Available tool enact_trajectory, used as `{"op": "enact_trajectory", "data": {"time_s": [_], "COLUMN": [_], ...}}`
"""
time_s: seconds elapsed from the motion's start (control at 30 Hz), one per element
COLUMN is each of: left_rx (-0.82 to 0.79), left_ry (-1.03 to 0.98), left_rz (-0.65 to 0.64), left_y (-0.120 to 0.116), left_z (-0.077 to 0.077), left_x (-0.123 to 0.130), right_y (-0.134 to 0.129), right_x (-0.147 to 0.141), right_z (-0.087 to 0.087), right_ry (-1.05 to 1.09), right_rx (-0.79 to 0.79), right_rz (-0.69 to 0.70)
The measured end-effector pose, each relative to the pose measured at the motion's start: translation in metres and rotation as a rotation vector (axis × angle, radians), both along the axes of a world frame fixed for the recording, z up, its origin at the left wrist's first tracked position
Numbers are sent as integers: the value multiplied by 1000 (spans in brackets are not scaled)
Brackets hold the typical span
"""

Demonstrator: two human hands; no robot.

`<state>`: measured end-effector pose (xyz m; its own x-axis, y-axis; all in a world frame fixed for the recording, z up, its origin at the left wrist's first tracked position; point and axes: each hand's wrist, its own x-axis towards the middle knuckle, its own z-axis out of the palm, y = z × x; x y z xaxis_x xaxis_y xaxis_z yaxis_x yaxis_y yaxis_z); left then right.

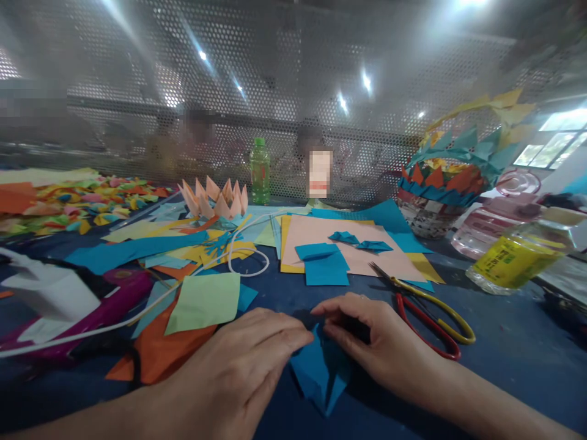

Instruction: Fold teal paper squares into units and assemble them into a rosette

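Observation:
A folded piece of blue paper (321,370) lies on the dark blue table in front of me, with creases running to a point toward me. My left hand (263,357) covers its far left edge, fingers pressed together. From the other side, my right hand (367,333) closes on the far right edge with bent thumb and fingers. The exact grip points are partly hidden. Beyond my hands, a blue square sheet (325,266) and small folded blue pieces (373,245) rest on pale pink sheets (358,263). Scissors (413,290) with red and yellow handles lie beside my right hand.
Left are a white charger (55,284) with cable, a purple tool (131,284), a green sheet (204,299) and many scraps (87,198). A pink pointed paper ring (215,201) and green bottle (260,174) stand behind. Right are a paper basket (428,211) and yellow-labelled bottle (516,256).

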<state>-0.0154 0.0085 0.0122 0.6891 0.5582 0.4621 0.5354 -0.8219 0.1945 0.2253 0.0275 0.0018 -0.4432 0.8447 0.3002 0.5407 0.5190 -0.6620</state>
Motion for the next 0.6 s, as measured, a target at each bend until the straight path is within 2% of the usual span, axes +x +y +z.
{"op": "enact_trajectory", "data": {"time_s": [0.17,0.43,0.6], "left_rx": [13,61,75], "left_ry": [-3,8,-25], "left_rz": [-83,-99,-97], "left_y": [2,0,-5], "left_z": [6,11,5], "left_x": [4,7,3], "right_y": [-1,-5,-8], "right_x": [2,2,2], "right_z": [4,13,19], "right_ry": [27,22,5], "right_rx": [57,62,57], "right_rz": [49,39,58]}}
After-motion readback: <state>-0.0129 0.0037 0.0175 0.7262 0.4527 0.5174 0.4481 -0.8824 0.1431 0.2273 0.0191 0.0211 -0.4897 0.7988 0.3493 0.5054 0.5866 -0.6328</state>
